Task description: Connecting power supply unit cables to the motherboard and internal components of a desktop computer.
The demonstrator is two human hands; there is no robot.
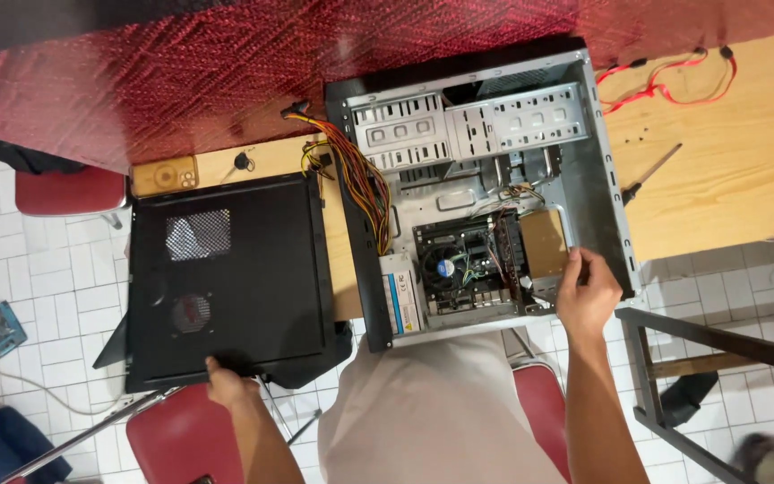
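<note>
Our left hand point(226, 384) grips the near edge of the one black side panel point(230, 280), while our right hand point(587, 291) curls its fingers over the near right rim of the one open computer case point(602, 170). The case lies on its side on the wooden desk point(727, 170), grey inside, with two perforated drive cages at the far end, one motherboard with a round fan near us, and a bundle of coloured power cables point(365, 184) spilling over its left wall. The panel, flat beside it, shows two vent grilles. One screwdriver point(651, 173) and one phone point(165, 176) rest on the desk.
</note>
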